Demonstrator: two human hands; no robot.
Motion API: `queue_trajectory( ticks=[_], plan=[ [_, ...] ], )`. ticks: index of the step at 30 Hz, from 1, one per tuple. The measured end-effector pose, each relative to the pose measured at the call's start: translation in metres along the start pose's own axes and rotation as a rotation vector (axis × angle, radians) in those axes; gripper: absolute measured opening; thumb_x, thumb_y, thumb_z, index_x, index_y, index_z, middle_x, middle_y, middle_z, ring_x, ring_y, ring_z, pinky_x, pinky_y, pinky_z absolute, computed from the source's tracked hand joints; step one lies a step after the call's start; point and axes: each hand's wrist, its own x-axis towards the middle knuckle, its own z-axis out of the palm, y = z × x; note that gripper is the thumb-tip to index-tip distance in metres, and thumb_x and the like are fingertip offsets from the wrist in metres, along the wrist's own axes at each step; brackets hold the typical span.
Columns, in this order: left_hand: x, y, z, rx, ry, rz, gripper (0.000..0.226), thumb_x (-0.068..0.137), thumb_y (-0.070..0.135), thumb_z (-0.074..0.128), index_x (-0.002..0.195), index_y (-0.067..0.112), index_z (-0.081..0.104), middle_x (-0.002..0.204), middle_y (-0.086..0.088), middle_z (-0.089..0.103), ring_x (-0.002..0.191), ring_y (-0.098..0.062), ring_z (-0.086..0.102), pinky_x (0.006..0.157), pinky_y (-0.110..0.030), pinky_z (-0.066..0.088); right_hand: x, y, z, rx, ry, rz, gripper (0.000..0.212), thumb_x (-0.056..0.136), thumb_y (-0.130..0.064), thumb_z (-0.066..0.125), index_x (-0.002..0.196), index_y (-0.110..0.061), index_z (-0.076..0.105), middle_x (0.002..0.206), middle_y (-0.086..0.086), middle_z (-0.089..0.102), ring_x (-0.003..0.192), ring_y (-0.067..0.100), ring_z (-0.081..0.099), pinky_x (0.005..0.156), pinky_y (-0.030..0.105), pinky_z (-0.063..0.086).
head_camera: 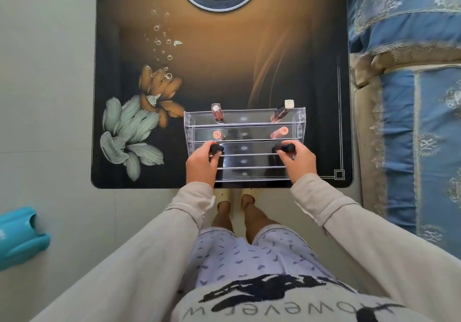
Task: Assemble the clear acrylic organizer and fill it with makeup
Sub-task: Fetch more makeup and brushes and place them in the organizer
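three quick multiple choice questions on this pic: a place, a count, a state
1. Where on the table does the organizer stand? A near edge B far edge C left corner
2. How many tubes stand in its two back rows? A two B four C six
3. What do the left hand and right hand do? A both empty B each holds a black tube C only the left holds one
1 A, it sits by the person. 2 B, two per row. 3 B, fingers curl round both.
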Motion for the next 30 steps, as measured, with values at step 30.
queue_trajectory(
  ticks=[30],
  plan=[
    [0.009,-0.011,0.006,0.043,-0.14,-0.006,0.033,0.085,0.01,0.064,0.117,0.003,0.061,0.112,-0.017,0.068,0.106,-0.029,0.065,0.098,-0.032,0.047,0.006,-0.005,0.002,-0.198,-0.132,-0.089,0.034,0.086,-0.012,0.063,0.119,-0.005,0.057,0.12,0.014,0.061,0.109,0.029,0.06,0.103,0.039,0.045]
  ],
)
